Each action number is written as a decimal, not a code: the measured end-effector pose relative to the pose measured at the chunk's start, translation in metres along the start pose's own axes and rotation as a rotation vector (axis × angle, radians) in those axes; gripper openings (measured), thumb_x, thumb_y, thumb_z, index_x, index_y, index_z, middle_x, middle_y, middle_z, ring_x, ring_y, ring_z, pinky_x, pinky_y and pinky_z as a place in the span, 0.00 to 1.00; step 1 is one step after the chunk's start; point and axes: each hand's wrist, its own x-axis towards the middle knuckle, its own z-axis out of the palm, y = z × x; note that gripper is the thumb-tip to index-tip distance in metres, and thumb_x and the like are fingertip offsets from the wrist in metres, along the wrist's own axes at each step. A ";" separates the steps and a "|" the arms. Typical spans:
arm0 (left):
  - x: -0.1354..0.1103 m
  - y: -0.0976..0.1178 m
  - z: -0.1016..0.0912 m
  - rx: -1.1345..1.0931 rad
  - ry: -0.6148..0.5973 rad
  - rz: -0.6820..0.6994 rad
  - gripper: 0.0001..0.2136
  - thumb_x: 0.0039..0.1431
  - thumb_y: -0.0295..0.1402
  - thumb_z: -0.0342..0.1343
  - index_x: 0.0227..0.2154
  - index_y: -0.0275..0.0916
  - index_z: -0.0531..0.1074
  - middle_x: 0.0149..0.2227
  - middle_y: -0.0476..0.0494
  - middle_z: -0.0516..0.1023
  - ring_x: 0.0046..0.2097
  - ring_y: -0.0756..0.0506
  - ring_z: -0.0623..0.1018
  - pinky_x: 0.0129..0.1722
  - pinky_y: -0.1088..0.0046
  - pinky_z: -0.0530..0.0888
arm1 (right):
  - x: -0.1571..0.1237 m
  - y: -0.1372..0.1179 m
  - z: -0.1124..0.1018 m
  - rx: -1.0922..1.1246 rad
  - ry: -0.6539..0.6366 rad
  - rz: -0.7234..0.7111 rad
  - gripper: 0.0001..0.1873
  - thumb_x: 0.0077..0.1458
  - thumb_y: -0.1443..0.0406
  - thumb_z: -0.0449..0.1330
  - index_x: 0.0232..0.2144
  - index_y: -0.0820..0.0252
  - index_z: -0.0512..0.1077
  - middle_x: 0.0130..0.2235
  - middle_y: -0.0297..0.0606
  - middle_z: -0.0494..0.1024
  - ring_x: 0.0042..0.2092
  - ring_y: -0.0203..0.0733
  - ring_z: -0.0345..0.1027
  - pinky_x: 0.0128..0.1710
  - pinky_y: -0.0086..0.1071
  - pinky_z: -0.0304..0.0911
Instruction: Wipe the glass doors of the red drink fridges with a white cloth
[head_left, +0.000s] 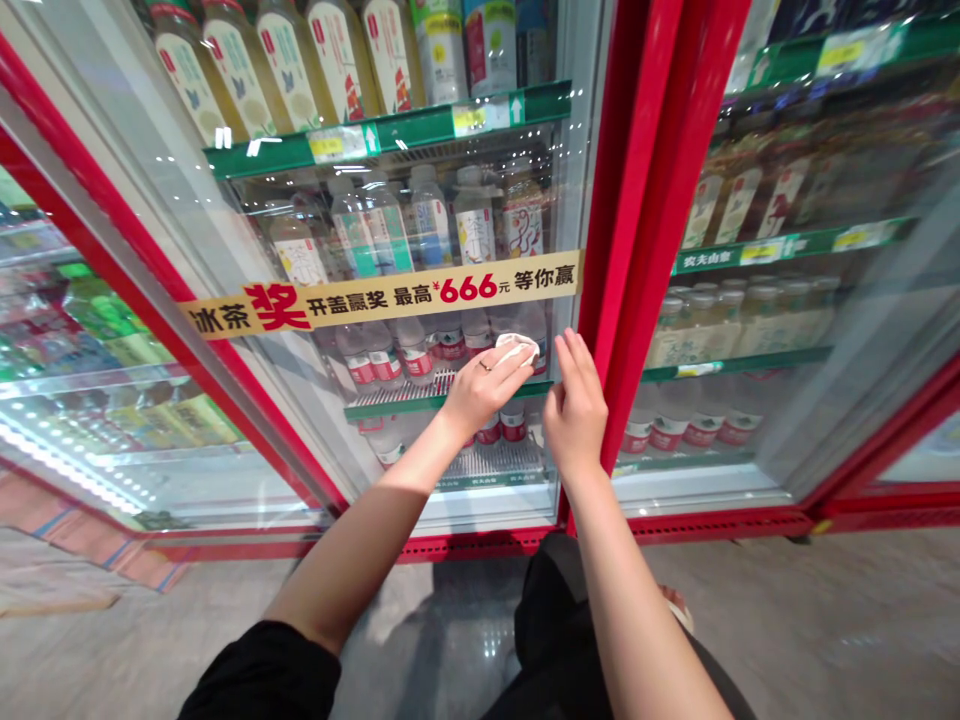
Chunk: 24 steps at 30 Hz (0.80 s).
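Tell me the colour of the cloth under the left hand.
White. The head view shows the cloth bunched under the left hand on the glass door.

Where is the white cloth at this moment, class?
Head view, near centre: the white cloth is pressed by the left hand against the glass fridge door, just below the yellow banner and left of the right hand.

Most of the white cloth [517,347] is tucked under the left hand [484,385]. The top-shelf bottles [330,50] are cut off above, and the price tags [337,145] are too small to read.
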 end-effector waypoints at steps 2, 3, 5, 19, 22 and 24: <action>-0.011 -0.006 -0.010 0.032 0.026 0.029 0.13 0.74 0.25 0.58 0.55 0.42 0.81 0.55 0.42 0.87 0.60 0.44 0.84 0.60 0.61 0.84 | -0.001 -0.003 0.003 0.015 -0.034 0.012 0.41 0.66 0.78 0.46 0.76 0.49 0.60 0.74 0.43 0.69 0.76 0.46 0.60 0.76 0.53 0.62; -0.013 -0.010 -0.014 0.045 0.039 0.012 0.13 0.74 0.24 0.57 0.55 0.43 0.81 0.55 0.42 0.88 0.59 0.44 0.85 0.60 0.61 0.84 | -0.002 -0.004 0.005 0.022 -0.054 0.018 0.41 0.66 0.78 0.47 0.76 0.49 0.60 0.74 0.43 0.69 0.76 0.46 0.60 0.76 0.53 0.62; -0.010 -0.017 -0.021 0.069 0.069 -0.082 0.14 0.74 0.25 0.56 0.54 0.44 0.82 0.55 0.42 0.88 0.58 0.44 0.85 0.60 0.60 0.84 | -0.004 -0.007 0.009 0.036 -0.100 0.029 0.42 0.66 0.79 0.47 0.77 0.48 0.59 0.74 0.42 0.69 0.77 0.46 0.59 0.76 0.54 0.62; -0.046 -0.018 -0.033 0.032 -0.044 -0.144 0.16 0.75 0.25 0.54 0.57 0.47 0.81 0.56 0.44 0.87 0.59 0.44 0.84 0.60 0.61 0.83 | -0.007 -0.015 0.022 0.063 -0.170 0.053 0.41 0.63 0.79 0.48 0.75 0.51 0.63 0.72 0.43 0.72 0.76 0.46 0.61 0.76 0.55 0.62; -0.050 -0.027 -0.052 0.089 0.049 -0.257 0.16 0.74 0.24 0.55 0.55 0.47 0.82 0.55 0.44 0.87 0.58 0.44 0.84 0.62 0.59 0.83 | -0.007 -0.019 0.023 0.063 -0.179 0.043 0.43 0.62 0.79 0.48 0.75 0.50 0.63 0.72 0.42 0.72 0.76 0.46 0.62 0.77 0.54 0.62; -0.043 -0.031 -0.057 0.115 0.139 -0.364 0.15 0.73 0.24 0.56 0.53 0.46 0.83 0.56 0.43 0.87 0.59 0.43 0.82 0.63 0.56 0.81 | -0.006 -0.023 0.023 0.059 -0.184 0.037 0.43 0.62 0.79 0.48 0.75 0.48 0.62 0.72 0.41 0.72 0.76 0.46 0.61 0.77 0.55 0.62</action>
